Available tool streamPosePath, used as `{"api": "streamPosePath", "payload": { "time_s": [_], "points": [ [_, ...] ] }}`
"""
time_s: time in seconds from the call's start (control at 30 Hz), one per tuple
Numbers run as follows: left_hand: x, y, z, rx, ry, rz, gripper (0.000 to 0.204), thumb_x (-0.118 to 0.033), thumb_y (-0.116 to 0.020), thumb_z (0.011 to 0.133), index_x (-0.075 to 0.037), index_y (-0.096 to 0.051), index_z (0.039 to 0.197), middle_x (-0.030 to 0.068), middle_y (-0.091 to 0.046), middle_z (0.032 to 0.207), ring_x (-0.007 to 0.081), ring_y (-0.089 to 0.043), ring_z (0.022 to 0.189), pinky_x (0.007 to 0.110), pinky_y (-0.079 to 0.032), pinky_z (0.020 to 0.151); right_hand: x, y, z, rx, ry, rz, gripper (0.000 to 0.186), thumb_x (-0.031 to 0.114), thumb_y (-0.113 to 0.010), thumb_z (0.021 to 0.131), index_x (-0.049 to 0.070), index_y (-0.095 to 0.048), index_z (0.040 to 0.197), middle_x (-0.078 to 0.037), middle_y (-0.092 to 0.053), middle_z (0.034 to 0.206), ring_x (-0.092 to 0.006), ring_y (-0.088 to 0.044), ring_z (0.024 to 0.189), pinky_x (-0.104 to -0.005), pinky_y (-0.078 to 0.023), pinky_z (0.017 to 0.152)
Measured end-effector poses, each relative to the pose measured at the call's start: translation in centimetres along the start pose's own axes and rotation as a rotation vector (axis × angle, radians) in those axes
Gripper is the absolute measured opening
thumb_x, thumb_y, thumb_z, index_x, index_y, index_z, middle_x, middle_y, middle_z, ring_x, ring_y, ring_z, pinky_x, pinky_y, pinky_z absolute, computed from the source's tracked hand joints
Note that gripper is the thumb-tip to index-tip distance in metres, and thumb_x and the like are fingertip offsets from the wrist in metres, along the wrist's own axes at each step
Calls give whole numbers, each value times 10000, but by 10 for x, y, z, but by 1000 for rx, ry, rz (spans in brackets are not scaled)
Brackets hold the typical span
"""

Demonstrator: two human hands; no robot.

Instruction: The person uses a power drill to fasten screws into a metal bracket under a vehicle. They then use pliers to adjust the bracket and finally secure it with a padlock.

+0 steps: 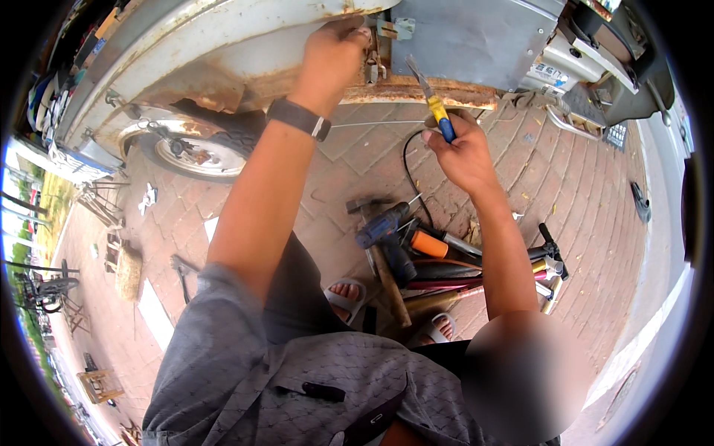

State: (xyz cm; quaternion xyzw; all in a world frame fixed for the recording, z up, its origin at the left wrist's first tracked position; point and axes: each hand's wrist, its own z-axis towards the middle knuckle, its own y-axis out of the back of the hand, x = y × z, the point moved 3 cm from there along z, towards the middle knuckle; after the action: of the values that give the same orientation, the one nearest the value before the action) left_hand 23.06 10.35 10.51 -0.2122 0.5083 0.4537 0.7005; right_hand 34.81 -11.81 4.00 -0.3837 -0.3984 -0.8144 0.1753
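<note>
My right hand (462, 149) is closed round long-nose pliers (436, 106) with yellow and blue handles. Their metal jaws point up, in front of a grey panel (468, 44) on the vehicle. Higher and to the left, my left hand (332, 59) has its fingers bent in at the rusty door-frame edge, beside a pale hinge plate (396, 29). What those fingers grip, if anything, is hidden. Below them a rusty metal bracket (373, 68) shows inside the frame. A rusted sill (439, 95) runs beneath the panel.
On the brick paving before my feet lie a blue cordless drill (383, 225), a hammer (388, 286), an orange-handled tool (428, 244) and several other tools. A black cable (407, 169) curves above them. The vehicle's wheel (197, 156) stands at left, near a wrench (181, 276).
</note>
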Motion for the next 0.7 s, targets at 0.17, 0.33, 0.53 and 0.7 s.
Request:
{"api": "streamPosePath", "payload": {
  "time_s": [0.17,0.33,0.53,0.7],
  "points": [
    [-11,-8,5,40,101,-132,279,-185,-680,929,41,-702,1090,78,-701,941,144,-635,841,288,-505,753,1,-10,14,-97,45,-139,195,137,-726,824,19,-678,971,-196,-602,979,-402,-596,898,-450,-487,800],
    [-1,-10,9,59,85,-88,280,-219,-715,916,38,-714,1028,57,-697,897,126,-629,798,283,-510,714,4,-17,22,-137,79,-128,194,127,-742,813,24,-678,965,-194,-600,962,-399,-597,886,-449,-486,772],
    [3,-7,9,82,-45,20,266,-221,-729,908,45,-725,896,62,-707,778,118,-629,689,268,-513,654,2,-30,28,-152,36,-113,176,120,-755,808,21,-666,922,-177,-572,887,-368,-570,806,-443,-470,724],
    [0,-8,8,67,-138,-2,265,-206,-726,908,53,-723,853,75,-710,749,110,-632,676,259,-508,637,2,-42,35,-232,70,-82,171,113,-770,795,28,-663,898,-162,-546,849,-344,-547,785,-430,-465,694]
  ]
}}
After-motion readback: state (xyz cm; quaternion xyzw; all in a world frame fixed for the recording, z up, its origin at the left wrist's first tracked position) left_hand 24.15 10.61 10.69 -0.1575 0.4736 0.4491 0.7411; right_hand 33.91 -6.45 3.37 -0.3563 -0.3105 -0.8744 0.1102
